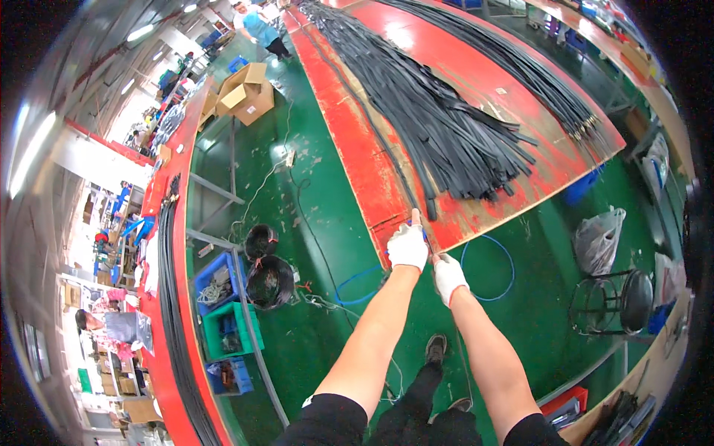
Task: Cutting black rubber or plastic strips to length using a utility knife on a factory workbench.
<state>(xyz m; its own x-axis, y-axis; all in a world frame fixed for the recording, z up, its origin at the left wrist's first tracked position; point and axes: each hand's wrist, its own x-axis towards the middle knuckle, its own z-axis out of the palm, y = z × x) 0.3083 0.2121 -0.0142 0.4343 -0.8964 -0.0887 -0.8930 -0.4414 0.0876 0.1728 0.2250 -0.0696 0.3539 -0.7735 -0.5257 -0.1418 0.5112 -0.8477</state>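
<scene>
At the near corner of the red table [387, 197], my left hand [408, 247] in a white glove is closed, its index finger pointing forward. A small blue part shows beside its fingers; what it grips is mostly hidden. Just right and nearer, my right hand [449, 278], also gloved, is closed around a thin cable [462, 357] that hangs below it towards the floor. A long dark cable [372, 123] runs down the table towards my left hand. Next to it lies a large fanned bundle of flat black strips [446, 141], its near ends just beyond my hands.
A blue hose [513, 275] loops below the table edge. Black coils [269, 282] and a green crate [230, 332] are at left. Another black bundle [535, 70] lies farther right. A stool [636, 301] stands at right; a person [259, 28] is far off.
</scene>
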